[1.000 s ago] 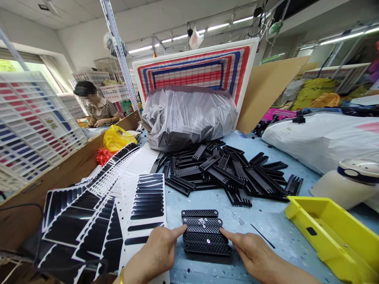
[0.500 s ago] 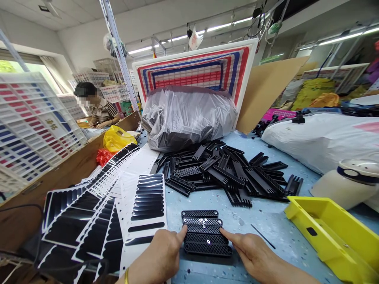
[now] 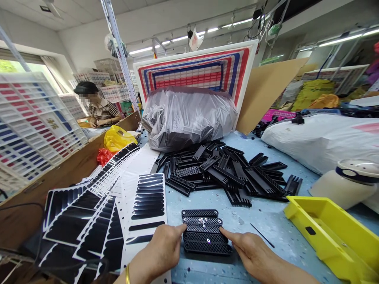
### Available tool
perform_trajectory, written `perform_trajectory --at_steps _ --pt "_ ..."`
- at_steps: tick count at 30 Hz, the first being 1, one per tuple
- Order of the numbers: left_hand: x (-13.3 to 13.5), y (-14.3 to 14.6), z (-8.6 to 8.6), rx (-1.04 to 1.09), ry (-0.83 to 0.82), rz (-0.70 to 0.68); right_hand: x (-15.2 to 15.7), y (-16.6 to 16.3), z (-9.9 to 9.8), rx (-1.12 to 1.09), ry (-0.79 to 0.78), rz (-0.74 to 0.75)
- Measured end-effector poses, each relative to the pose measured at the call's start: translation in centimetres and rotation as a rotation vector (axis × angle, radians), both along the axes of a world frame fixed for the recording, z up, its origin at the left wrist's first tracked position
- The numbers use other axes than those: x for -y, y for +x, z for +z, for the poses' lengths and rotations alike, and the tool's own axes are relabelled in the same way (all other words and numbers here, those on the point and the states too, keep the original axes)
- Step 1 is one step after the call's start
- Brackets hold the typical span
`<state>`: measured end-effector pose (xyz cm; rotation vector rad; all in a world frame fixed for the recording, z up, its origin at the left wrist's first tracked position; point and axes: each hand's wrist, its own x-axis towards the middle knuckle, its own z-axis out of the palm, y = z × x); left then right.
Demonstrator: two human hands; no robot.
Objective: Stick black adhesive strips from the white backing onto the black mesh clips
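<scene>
Bars point(image 3: 205, 229), black and crosshatched, are lying side by side at lower centre of frame on the blue surface point(image 3: 266, 215). Small pale rings point(image 3: 202, 222) are showing on some faces. Step in hand, my reading: both hands are squaring or steadying a bar within the row, one from each end. Next move is probably calling for light, even pressure, so neighbours are not being nudged out of line.

Pose: left hand point(image 3: 164, 246) is reaching from bottom of frame, index finger pointing across, tip touching the row's left side. Right hand point(image 3: 254, 252) is mirroring it from lower right, index finger extended to the right side. Neither grip is visibly pinching anything; what the tucked fingers are doing, cannot tell.

Slotted pieces point(image 3: 219, 173) are heaping mid-frame; yellow tray point(image 3: 299, 212) is standing lower right.
</scene>
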<state>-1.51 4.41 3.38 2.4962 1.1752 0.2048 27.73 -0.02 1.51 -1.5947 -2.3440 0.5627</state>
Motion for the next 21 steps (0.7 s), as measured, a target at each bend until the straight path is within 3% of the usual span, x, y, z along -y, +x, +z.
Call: perform_trajectory --at_steps 7,14,21 --pt "-0.1 -0.3 -0.4 0.053 0.034 -0.012 0.2 0.3 -1.1 0.025 0.054 -0.008" --pt "-0.1 -0.5 -1.1 -0.007 0.098 -0.041 0.2 0.1 -0.6 0.016 0.041 0.004" --pt "-0.1 -0.8 -1.1 0.137 0.112 -0.018 0.1 0.3 -1.4 0.027 0.063 -0.004"
